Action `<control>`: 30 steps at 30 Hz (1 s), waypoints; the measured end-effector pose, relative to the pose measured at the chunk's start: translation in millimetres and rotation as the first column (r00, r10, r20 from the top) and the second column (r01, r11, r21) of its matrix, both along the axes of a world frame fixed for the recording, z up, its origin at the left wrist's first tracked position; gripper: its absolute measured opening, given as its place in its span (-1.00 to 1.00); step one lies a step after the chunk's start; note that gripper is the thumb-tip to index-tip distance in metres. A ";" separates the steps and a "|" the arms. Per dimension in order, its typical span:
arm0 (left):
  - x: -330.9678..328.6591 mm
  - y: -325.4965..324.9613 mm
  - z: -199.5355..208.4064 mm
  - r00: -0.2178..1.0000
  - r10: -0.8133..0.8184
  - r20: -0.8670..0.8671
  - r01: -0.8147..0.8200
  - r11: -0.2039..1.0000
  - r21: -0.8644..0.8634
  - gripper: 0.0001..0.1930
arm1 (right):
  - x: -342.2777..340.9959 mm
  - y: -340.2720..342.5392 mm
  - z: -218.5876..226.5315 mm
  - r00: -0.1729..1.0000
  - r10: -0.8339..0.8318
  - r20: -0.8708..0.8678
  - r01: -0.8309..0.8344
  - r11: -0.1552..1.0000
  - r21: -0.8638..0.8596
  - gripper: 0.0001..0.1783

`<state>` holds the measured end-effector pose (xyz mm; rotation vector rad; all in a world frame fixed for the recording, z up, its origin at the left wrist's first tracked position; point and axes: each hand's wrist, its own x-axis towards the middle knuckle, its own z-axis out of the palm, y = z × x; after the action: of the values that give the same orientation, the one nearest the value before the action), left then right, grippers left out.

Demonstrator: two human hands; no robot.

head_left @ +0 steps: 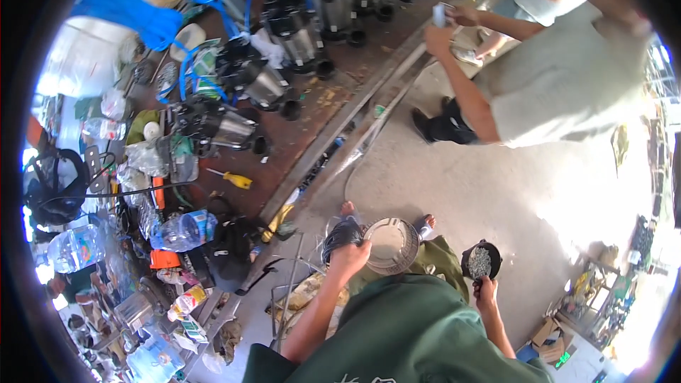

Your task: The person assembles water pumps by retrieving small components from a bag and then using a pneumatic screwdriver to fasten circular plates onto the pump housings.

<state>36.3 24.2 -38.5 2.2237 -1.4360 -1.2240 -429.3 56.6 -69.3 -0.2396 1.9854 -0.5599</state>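
Note:
My left hand [347,261] is closed, its fingers hidden behind a dark, wrinkled bundle [340,236] that looks like a black plastic bag. Its thumb lies against the rim of a round, shallow piece with a pale flat face and a ribbed rim [391,242], above my lap; which kind of thing that is, I cannot tell. Out to the right, my right hand [486,291] grips the handle of a small black pan [468,264]. Grey granules [481,261] fill the pan, which is held over the floor beside my knee.
Along a brown workbench [340,99] stand several black-and-steel cylindrical units [259,81]. A yellow screwdriver [237,180], plastic bottles [184,230] and blue hose [135,14] crowd its left side. A co-worker [560,78] stands at the upper right; a cardboard box [550,340] sits lower right.

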 end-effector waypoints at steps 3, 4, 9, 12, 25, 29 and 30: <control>-62.9 -12.4 -16.4 0.912 -0.311 0.268 0.393 0.850 -0.350 -0.71 | -59.7 27.3 -16.0 0.986 -0.166 0.012 0.166 0.986 -0.019 -0.89; -84.8 -18.9 -12.2 0.858 -0.384 0.341 0.500 0.777 -0.384 -0.74 | -79.1 37.3 -22.6 0.979 -0.203 0.035 0.203 0.979 -0.011 -0.88; -236.6 -76.4 21.6 0.953 -0.068 -0.294 0.088 0.995 0.055 -0.50 | -168.9 39.5 -29.3 0.994 -0.109 0.007 0.109 0.990 -0.090 -0.77; -329.6 -90.9 50.0 0.960 -0.006 -0.281 0.065 0.978 0.200 -0.45 | -246.6 34.8 -40.6 0.996 -0.020 -0.090 0.012 0.996 -0.093 -0.80; -574.0 -226.5 55.7 0.938 0.130 -0.322 -0.040 0.962 0.269 -0.24 | -496.4 -194.8 -24.4 0.913 -0.272 0.303 0.334 0.927 -0.173 -0.85; -660.9 -342.2 47.7 0.921 0.032 -0.388 0.047 0.980 0.194 -0.51 | -578.4 -282.5 -41.4 0.885 -0.350 0.306 0.420 0.885 -0.202 -0.85; -687.2 -363.2 7.6 0.901 -0.004 -0.434 0.068 0.989 0.131 -0.66 | -598.5 -301.7 -36.7 0.897 -0.351 0.270 0.410 0.889 -0.204 -0.87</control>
<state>-651.0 -339.0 -30.9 1.8421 -1.2457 -1.7482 -1027.7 -245.1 -106.0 0.0656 1.7397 -1.0567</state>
